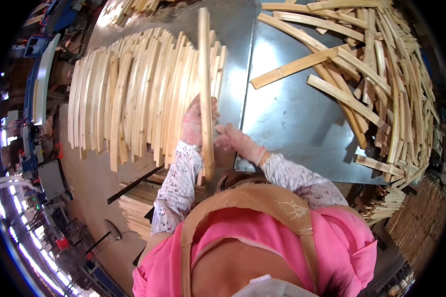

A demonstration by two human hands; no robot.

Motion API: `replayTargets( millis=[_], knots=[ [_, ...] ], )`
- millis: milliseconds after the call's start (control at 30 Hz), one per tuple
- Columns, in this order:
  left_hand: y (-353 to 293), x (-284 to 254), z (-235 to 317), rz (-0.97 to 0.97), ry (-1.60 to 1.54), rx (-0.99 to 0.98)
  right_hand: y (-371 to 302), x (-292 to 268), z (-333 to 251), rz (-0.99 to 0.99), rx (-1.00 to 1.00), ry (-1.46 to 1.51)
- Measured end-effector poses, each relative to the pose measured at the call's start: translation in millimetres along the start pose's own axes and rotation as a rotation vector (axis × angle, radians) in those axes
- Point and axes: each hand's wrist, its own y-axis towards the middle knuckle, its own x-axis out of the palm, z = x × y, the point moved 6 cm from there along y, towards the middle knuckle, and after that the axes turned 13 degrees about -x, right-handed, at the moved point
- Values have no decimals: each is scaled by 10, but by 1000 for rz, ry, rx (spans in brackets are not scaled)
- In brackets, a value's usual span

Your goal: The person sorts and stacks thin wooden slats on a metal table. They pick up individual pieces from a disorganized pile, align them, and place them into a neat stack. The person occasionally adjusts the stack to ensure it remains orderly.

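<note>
Your left hand (191, 118) curls around a long, pale wooden slat (204, 64) above the right side of a tidy pale-wood row (143, 94), probably aligned to match it; your right hand (242, 143), half-open, seemingly empty, hovers beside the slat.

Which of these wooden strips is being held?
The long wooden strip passing across the left hand; nearby others lie unheld in the left row or right heap.

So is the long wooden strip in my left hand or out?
In: your left hand shows on both sides of the wooden strip.
</note>
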Motion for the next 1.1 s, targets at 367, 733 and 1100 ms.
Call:
replayTargets(
  millis=[367,733,1100],
  knots=[
    [1390,1139,-977,520,1684,534,-1009,-1794,-683,645,-294,-452],
    [921,1030,-1551,384,2026,139,-1306,-2831,-1780,723,-539,-588],
    [-1543,-672,-1456,1692,1759,118,-784,-3054,-2476,597,-632,-460]
  ],
)
